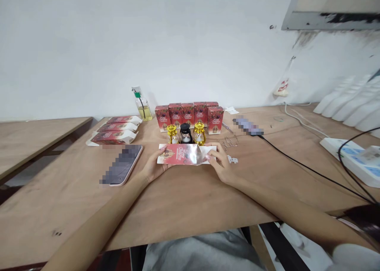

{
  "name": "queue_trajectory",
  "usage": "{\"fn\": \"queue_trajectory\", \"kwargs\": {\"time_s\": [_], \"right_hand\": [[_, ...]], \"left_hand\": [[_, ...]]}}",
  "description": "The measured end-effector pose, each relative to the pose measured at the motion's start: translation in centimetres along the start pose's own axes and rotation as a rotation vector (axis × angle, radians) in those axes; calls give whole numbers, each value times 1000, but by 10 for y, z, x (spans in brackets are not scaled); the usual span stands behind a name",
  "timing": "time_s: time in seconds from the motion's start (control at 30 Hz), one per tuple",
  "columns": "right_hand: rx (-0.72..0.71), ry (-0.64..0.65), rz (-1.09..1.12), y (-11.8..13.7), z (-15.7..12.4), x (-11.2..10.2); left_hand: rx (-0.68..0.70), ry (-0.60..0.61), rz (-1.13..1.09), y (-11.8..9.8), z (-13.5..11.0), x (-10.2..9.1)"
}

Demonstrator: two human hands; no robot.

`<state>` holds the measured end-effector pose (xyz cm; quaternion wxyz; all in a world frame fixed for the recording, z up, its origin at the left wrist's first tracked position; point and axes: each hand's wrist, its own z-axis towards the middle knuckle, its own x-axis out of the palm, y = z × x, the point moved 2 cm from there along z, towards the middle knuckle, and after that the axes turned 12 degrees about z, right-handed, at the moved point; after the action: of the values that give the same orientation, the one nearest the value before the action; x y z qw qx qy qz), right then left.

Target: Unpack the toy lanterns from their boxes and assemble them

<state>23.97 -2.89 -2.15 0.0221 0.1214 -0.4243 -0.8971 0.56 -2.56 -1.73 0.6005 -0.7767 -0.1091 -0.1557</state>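
- Head view showed a broad brown table (178, 207) stretching ahead of the person, its near edge drawn close, apparently so that the work sat within easy reach.
- 6 red printed boxes (187, 114) stood upright and close together towards the back, presumably to leave the nearer space to the hands.
- 3 similar cartons (114, 136) lay side by side at the left, white end flaps sticking out.
- The held carton (178, 155), red and white, was stretched crosswise between the 2 hands, mid-table; whether it touched the wood, I couldn't tell.
- The left hand (154, 164) was curled round its left end, parted only as far as the carton required, seemingly to steady it.
- The right hand (222, 165) had thumb and fingers drawn together on the white right end, likely for finer control.
- A phone (133, 160) lay beside the left hand, clear of the carton.
- 3 little lanterns (185, 135), 1 black between 2 gold, stood just beyond the carton, perhaps grouped to stay handy.
- A small white piece (233, 159) lay near the right hand.
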Motion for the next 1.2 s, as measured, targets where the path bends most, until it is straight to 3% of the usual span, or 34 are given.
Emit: {"fn": "queue_trajectory", "kwargs": {"time_s": [0.17,0.43,0.63,1.0,1.2], "right_hand": [[44,-20,-32,-7,1,2],[-13,6,-96,-6,0,5],[-9,56,-151,-9,-2,5],[62,106,-158,-20,-1,3],[12,122,-212,-18,-1,3]], "left_hand": [[-21,-33,21,-1,0,2],[-29,13,2,-2,0,3],[-75,-22,82,0,-1,1],[-58,63,163,5,2,-6],[-18,114,161,6,3,-8]]}}
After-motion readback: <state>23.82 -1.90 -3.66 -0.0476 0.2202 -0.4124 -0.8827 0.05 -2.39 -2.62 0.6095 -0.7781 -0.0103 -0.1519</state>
